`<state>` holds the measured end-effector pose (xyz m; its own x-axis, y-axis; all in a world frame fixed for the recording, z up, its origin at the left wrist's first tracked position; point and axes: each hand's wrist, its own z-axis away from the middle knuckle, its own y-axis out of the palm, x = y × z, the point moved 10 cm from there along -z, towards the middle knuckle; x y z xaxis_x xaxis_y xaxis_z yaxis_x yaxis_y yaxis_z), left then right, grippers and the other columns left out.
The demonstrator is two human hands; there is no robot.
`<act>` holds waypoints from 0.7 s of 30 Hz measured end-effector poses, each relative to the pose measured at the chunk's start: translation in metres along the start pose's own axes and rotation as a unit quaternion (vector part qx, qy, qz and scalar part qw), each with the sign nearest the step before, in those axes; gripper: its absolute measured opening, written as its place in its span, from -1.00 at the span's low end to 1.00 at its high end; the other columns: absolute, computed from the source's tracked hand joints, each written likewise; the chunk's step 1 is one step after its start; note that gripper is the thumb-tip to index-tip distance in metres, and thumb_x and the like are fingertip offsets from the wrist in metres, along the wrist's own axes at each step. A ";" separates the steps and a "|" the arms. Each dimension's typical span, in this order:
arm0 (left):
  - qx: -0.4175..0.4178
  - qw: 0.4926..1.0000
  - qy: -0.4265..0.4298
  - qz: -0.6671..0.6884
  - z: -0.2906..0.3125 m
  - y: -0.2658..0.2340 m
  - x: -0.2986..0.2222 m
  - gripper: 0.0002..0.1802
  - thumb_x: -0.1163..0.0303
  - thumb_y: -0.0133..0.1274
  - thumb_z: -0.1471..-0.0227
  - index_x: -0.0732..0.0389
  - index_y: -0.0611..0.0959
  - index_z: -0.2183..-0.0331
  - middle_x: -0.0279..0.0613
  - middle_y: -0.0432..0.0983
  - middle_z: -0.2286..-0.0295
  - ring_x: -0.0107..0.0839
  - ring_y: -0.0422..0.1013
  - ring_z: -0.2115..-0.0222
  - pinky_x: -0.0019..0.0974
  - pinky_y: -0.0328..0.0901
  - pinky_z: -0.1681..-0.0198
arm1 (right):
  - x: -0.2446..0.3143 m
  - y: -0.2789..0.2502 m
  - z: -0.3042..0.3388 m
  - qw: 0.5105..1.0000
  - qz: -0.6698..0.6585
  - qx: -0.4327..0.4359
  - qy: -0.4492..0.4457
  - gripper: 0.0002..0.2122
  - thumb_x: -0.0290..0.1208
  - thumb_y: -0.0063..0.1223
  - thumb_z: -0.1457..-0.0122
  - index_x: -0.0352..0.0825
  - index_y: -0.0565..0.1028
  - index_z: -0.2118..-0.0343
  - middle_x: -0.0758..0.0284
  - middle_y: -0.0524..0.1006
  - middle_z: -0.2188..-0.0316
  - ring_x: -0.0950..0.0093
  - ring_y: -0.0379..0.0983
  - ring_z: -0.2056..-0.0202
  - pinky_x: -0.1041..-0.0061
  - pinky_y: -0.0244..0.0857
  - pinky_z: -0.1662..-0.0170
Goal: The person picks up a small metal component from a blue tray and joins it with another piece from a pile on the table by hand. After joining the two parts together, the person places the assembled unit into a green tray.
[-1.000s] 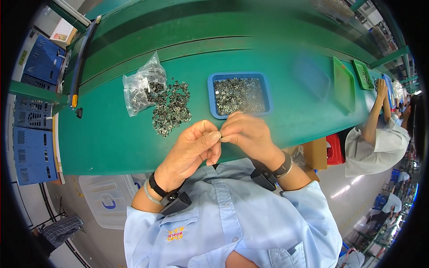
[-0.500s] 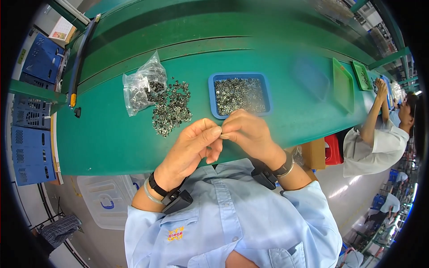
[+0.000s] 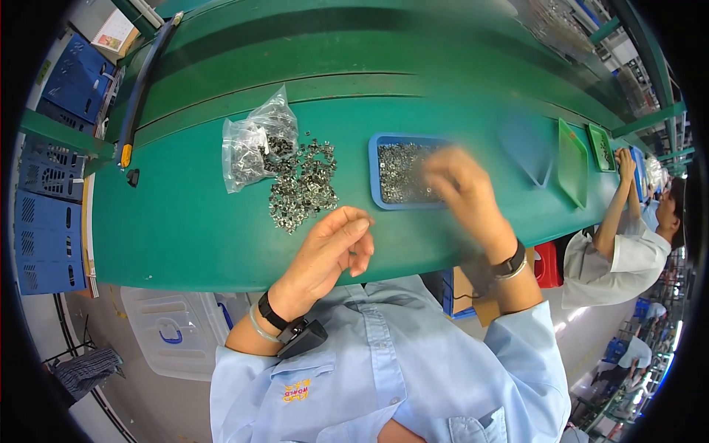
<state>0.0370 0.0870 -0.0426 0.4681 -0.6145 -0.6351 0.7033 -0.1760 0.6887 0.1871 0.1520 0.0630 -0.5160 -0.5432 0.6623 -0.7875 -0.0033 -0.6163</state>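
Small glossy black-and-silver metal pieces (image 3: 303,188), too many to count, lay in 1 heap on the green bench (image 3: 177,236), 1 clear plastic bag (image 3: 238,151) and 1 blue rectangular plastic tray (image 3: 374,173). Bare left hand (image 3: 325,249): fingers curled; bare right hand (image 3: 471,193): blurred over the tray; closure was indiscernible on both.

Black wristbands (image 3: 271,311) accompany a light-blue buttoned shirt (image 3: 351,369).

Smooth green counter (image 3: 170,240) here, faint sheen on it, and toward its far edge a crinkled, glossy clear plastic bag (image 3: 245,159) beside a heap of small glinting metal pieces (image 3: 304,193)! Smooth blue rectangular plastic tray (image 3: 374,177) next, shiny metal bits (image 3: 399,166) inside; at the near edge, a matt, creased light-blue cloth shirt (image 3: 347,369).
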 end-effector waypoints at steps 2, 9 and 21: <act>-0.005 1.000 0.001 0.005 0.003 -0.011 0.001 -0.82 0.32 -0.08 -0.18 0.21 0.44 0.22 -0.28 0.44 0.51 -0.55 0.33 0.62 -0.46 0.23 0.58 | 0.001 0.007 -0.016 0.995 0.082 0.036 -0.034 -0.86 -0.64 0.05 0.00 -0.36 0.51 0.34 0.24 0.48 0.40 0.29 0.43 0.32 0.40 0.33 0.26; -0.053 0.997 0.028 0.040 0.010 -0.032 -0.013 -0.69 0.37 -0.12 -0.18 0.26 0.39 0.05 -0.13 0.46 0.27 -0.40 0.45 0.43 -0.38 0.33 0.51 | 0.010 0.097 -0.082 0.976 0.086 0.157 -0.123 -0.79 -0.68 -0.01 0.04 -0.38 0.50 0.29 0.20 0.46 0.37 0.21 0.41 0.27 0.34 0.33 0.19; -0.063 0.994 0.079 0.043 0.025 -0.052 -0.034 -0.63 0.39 -0.13 -0.18 0.30 0.32 -0.01 -0.05 0.40 0.14 -0.34 0.44 0.29 -0.32 0.40 0.41 | -0.004 0.112 -0.092 0.970 0.103 0.209 -0.062 -0.83 -0.59 0.03 0.01 -0.30 0.50 0.30 0.27 0.46 0.36 0.27 0.41 0.27 0.32 0.30 0.17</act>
<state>-0.0290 0.0977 -0.0477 0.6005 -0.4929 -0.6297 0.7136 -0.0251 0.7001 0.0704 0.2307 0.0308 -0.5828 -0.6650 0.4670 -0.4529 -0.2113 -0.8662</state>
